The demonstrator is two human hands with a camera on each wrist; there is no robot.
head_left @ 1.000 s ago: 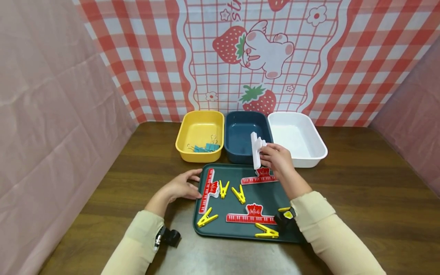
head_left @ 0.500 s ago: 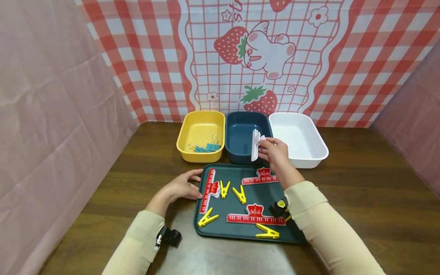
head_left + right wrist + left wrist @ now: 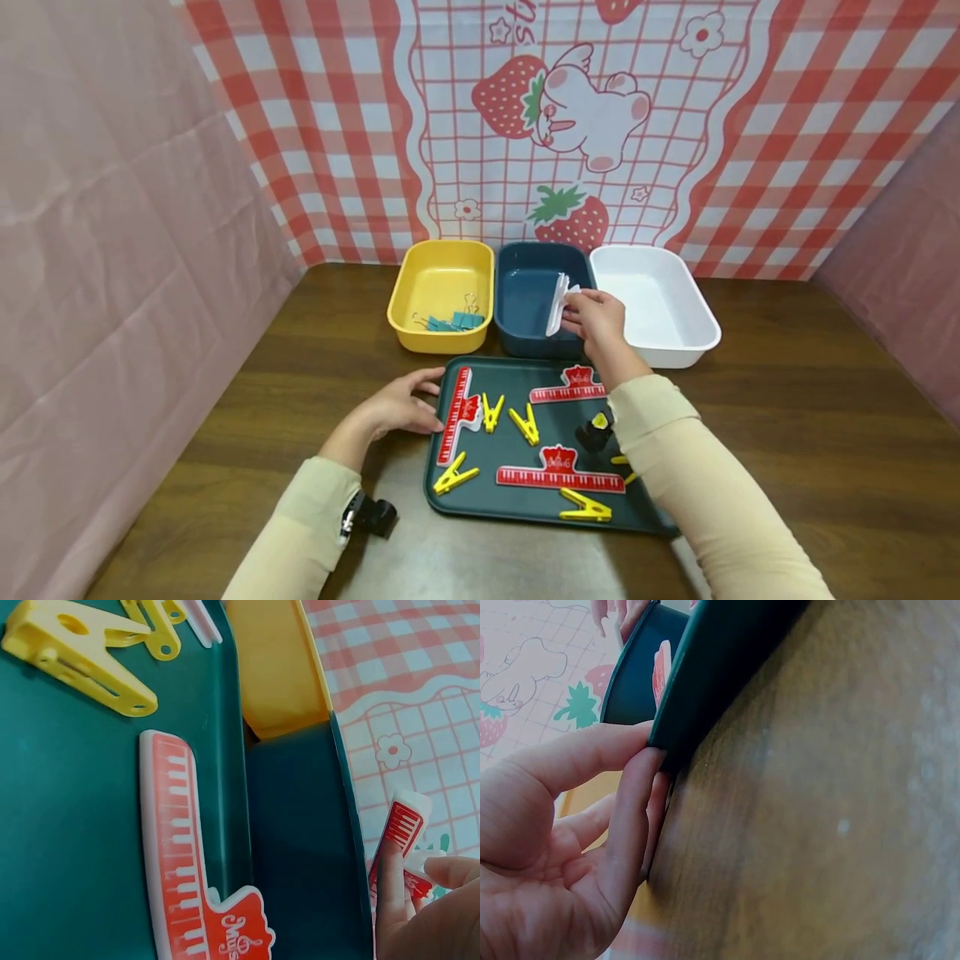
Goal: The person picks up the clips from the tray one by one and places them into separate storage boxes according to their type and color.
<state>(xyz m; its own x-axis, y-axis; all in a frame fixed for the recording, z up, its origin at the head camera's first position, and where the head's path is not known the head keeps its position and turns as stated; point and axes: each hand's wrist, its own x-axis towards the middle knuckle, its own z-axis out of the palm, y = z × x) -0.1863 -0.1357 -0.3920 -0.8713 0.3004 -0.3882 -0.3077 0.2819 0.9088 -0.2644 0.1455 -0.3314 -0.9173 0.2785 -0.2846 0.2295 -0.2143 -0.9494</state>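
In the head view my right hand (image 3: 598, 321) pinches a music clip (image 3: 558, 307), its white side showing, over the blue bin (image 3: 519, 292). The right wrist view shows red piano-key print on this held clip (image 3: 403, 825). My left hand (image 3: 401, 408) grips the left rim of the dark green tray (image 3: 487, 450), thumb and fingertips against the edge. On the tray lie three more music clips, one by the left rim (image 3: 454, 417), one at the front (image 3: 558, 477) and one at the back (image 3: 567, 392). Several yellow clothespins (image 3: 525, 425) lie among them.
A yellow bin (image 3: 405, 292) holding teal binder clips (image 3: 457, 322) stands left of the blue bin. To the right is a white bin (image 3: 686, 312). A checkered strawberry cloth (image 3: 337, 150) hangs behind the bins. Wooden tabletop (image 3: 787, 400) extends on both sides.
My right hand has moved away from me with the music clip, from the blue bin's front rim to above its inside. My left hand stays at the tray's rim.
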